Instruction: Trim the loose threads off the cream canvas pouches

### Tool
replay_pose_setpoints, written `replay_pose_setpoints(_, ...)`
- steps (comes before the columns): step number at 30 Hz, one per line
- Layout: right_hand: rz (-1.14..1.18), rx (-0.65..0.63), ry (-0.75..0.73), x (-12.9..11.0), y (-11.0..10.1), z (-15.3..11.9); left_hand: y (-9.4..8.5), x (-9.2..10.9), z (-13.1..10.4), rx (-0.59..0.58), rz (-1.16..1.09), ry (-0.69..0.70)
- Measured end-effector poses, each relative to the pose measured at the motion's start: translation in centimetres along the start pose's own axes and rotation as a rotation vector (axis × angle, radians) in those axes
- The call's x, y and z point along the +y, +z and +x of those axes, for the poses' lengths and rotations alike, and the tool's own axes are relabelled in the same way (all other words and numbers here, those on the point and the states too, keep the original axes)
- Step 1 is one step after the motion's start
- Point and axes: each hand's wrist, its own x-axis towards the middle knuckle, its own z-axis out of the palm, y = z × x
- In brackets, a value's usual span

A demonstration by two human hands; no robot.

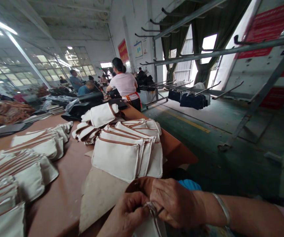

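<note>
At the lower edge, my left hand (129, 212) pinches the top corner of a white fabric pouch (149, 228) with a brown-edged opening. My right hand (175, 202) is closed on the same corner, knuckles up, close against the left fingertips. A thin dark piece shows by the right fingers; I cannot tell whether it is a tool or part of the pouch. Just behind the hands lies a curved brown piece (142, 183). Beyond it, a fanned stack of white pouches (116, 154) with brown trim rests on the table. Most of the held pouch is out of frame.
The brown-topped table (63, 184) carries more rows of white pouches (30, 174) at left and a beige sheet (99, 197) in front. A person (124, 84) in a pink top stands at the far end. A metal rack (245, 118) with prongs stands right, holding dark blue pieces (192, 100).
</note>
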Motion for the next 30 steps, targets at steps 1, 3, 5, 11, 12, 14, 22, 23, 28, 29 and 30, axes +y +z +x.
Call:
replay_pose_setpoints(1,-0.033,-0.008,-0.073,0.3,-0.2,0.3,0.1,0.2,0.0,-0.008,0.004,0.000)
replay_pose_setpoints(3,-0.075,-0.048,-0.230,1.1,-0.7,1.0,0.3,0.7,-0.1,-0.034,-0.004,0.004)
replay_pose_setpoints(5,0.008,-0.116,-0.238,1.9,-1.3,1.6,0.3,1.0,-0.3,-0.058,-0.008,0.001)
replay_pose_setpoints(11,0.701,-0.281,0.308,3.2,-2.3,2.4,-0.1,0.8,-0.3,-0.067,-0.009,0.042)
replay_pose_setpoints(12,0.727,-0.242,0.313,3.2,-2.3,2.4,-0.2,0.7,-0.3,-0.046,0.009,0.053)
replay_pose_setpoints(14,0.744,-0.149,0.293,3.0,-2.1,2.3,-0.3,0.6,-0.3,-0.023,0.051,0.063)
replay_pose_setpoints(22,0.985,-0.205,0.683,2.2,-1.2,1.6,-0.3,0.4,-0.6,0.047,0.147,0.043)
replay_pose_setpoints(23,1.010,-0.211,0.714,2.2,-1.3,1.6,-0.1,0.4,-0.6,0.059,0.166,0.043)
replay_pose_setpoints(28,1.084,-0.233,0.770,1.8,-1.6,1.6,0.9,0.6,-0.6,0.199,0.278,0.124)
replay_pose_setpoints(29,1.066,-0.223,0.764,1.6,-1.6,1.6,1.1,0.7,-0.6,0.216,0.291,0.156)
replay_pose_setpoints(30,1.038,-0.209,0.758,1.5,-1.5,1.6,1.3,0.7,-0.7,0.229,0.305,0.185)
